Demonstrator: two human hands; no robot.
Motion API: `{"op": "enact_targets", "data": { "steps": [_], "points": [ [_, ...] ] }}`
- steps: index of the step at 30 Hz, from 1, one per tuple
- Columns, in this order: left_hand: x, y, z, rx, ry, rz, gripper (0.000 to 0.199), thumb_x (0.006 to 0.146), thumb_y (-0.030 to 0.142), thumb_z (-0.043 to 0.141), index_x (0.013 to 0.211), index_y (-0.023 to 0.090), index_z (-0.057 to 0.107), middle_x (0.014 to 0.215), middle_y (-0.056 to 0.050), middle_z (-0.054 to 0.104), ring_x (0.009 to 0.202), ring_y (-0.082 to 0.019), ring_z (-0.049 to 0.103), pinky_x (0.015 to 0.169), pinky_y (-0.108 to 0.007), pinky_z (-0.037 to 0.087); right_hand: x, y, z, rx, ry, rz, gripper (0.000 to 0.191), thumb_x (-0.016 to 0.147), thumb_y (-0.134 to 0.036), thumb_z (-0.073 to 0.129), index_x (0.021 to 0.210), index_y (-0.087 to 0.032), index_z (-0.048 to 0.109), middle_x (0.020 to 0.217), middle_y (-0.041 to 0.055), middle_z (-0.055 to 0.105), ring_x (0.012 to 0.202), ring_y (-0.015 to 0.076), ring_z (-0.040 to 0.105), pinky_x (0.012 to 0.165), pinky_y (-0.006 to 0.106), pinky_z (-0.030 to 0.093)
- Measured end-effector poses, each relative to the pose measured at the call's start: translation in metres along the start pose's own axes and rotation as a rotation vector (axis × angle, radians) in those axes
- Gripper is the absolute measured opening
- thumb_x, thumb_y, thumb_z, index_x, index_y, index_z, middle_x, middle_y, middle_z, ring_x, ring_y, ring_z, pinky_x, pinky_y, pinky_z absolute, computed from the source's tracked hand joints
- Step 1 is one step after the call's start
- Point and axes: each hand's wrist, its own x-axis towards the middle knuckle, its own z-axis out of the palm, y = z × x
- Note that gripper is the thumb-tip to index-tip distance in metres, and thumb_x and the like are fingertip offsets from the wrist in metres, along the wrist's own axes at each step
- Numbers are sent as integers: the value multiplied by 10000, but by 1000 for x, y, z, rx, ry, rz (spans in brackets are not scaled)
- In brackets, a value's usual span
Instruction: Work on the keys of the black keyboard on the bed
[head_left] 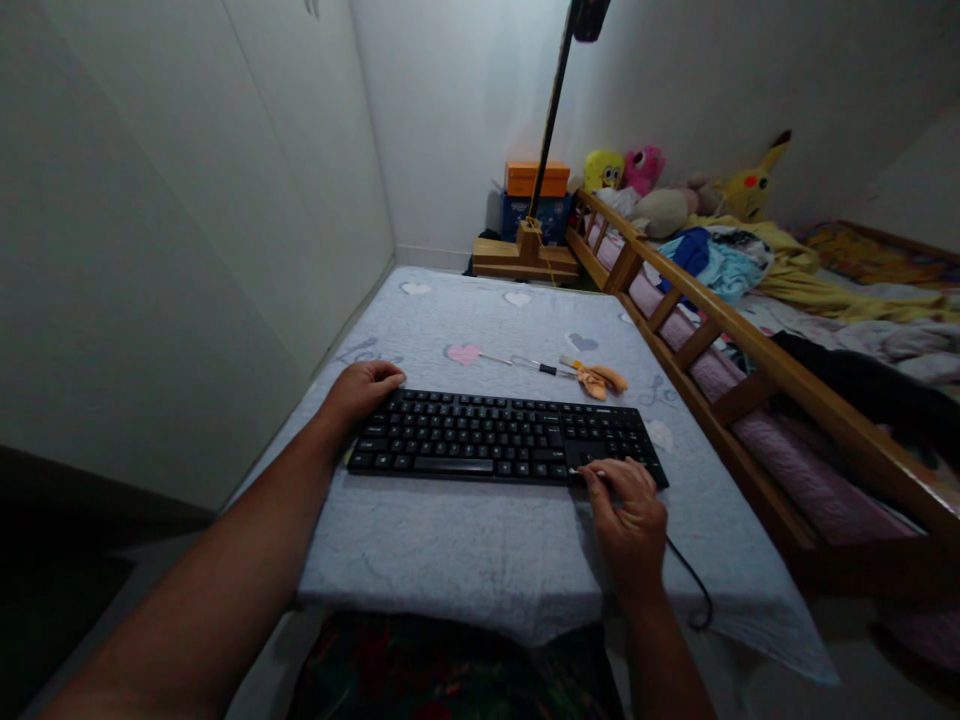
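Note:
A black keyboard (465, 435) lies flat on the cloth-covered table in front of me. My left hand (364, 390) grips its far left corner, fingers closed against the edge. Over the lower right part of the keyboard, my right hand (626, 500) pinches a thin stick with a white tip, which looks like a cotton swab (575, 470). That tip touches the keys near the arrow cluster. Part of the number pad is hidden under my right hand. A black cable (701, 590) curves out beside my right wrist toward the table's front edge.
Beyond the keyboard lie an orange cloth item (598, 380) and a thin wire tool with a black band (548, 370). A wooden bed rail (697, 300) runs along the right side. White cabinet doors (225, 200) stand left. A lamp pole (553, 110) rises behind the table.

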Motion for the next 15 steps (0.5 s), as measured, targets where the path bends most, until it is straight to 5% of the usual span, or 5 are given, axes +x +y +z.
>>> {"op": "enact_targets", "data": {
  "steps": [15],
  "points": [
    [3, -7, 0, 31, 8, 9, 348, 670, 485, 626, 794, 185, 751, 763, -36, 748, 745, -229, 654, 711, -322, 479, 3, -1, 0, 32, -2, 8, 104, 930, -262, 604, 889, -225, 692, 848, 23, 711, 840, 197, 629, 861, 387, 445]
  ]
}}
